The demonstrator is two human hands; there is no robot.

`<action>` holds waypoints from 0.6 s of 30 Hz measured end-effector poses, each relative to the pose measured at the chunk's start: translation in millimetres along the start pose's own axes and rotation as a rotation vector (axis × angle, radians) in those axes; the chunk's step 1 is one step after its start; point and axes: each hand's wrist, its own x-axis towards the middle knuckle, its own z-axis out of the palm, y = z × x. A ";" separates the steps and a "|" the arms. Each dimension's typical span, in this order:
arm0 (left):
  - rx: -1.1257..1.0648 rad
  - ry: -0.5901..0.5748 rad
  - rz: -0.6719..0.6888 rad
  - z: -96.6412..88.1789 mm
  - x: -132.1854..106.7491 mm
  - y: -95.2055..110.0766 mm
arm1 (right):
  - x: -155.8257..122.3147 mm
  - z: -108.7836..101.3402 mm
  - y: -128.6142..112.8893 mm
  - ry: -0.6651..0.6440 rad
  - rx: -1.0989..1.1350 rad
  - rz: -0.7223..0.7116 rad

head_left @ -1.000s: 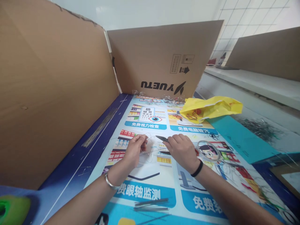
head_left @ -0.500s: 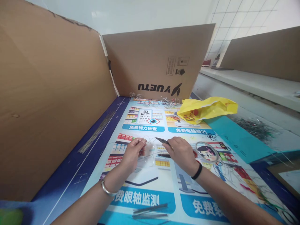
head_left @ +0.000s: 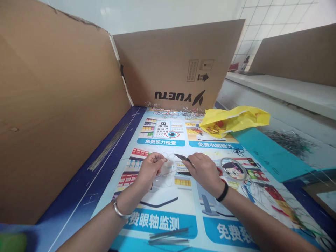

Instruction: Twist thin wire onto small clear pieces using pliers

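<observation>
Left hand [head_left: 151, 168]: fingers pinch thin wire [head_left: 168, 172] just above desk [head_left: 78, 196]. Right hand [head_left: 203, 171]: fingers closed round pliers [head_left: 182, 158], nose pointing left, just right of the left fingers. Wire runs left-right between the hands; can't tell if the nose touches it.

Table [head_left: 78, 196] under poster [head_left: 168, 196], yellow bag [head_left: 236, 120], wire bundle [head_left: 107, 147]

Silver bangle [head_left: 119, 210] (left hand [head_left: 151, 168]) — black band [head_left: 222, 191], right hand [head_left: 203, 171].
</observation>
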 end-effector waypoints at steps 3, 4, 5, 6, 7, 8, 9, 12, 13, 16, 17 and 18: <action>0.024 0.019 0.000 -0.4 0.6 0.0 | -0.5 0.7 -0.1 0.012 0.012 -0.011; 0.027 0.018 0.002 -0.5 0.7 -0.1 | -0.7 1.2 -0.1 0.013 0.017 -0.012; 0.026 0.014 0.005 -0.6 0.7 -0.3 | -1.1 2.0 0.0 0.011 0.022 -0.009; 0.023 0.010 0.006 -0.6 0.7 -0.4 | -1.4 2.7 0.2 0.006 0.026 -0.006; 0.019 0.004 0.006 -0.5 0.6 -0.5 | -1.8 3.5 0.4 0.000 0.031 -0.004; 0.011 -0.002 0.006 -0.5 0.5 -0.6 | -2.1 4.2 0.7 -0.006 0.037 -0.002; 0.000 -0.006 0.003 -0.4 0.3 -0.5 | -2.4 4.7 1.1 -0.011 0.045 0.001; -0.040 0.024 -0.016 -0.4 0.4 0.3 | -3.0 4.3 2.1 0.021 0.086 0.013; -0.051 0.048 -0.023 -0.5 0.6 0.8 | -3.2 3.4 2.1 0.050 0.102 0.018; -0.069 0.112 -0.027 -0.7 1.1 2.6 | -3.8 0.0 -0.2 0.107 0.140 -0.004; -0.072 0.117 -0.025 -0.7 1.0 3.1 | -4.1 -0.7 -1.7 0.092 0.145 -0.022; -0.078 0.114 -0.021 -0.7 0.8 3.6 | -4.4 -1.0 -3.4 0.061 0.144 -0.038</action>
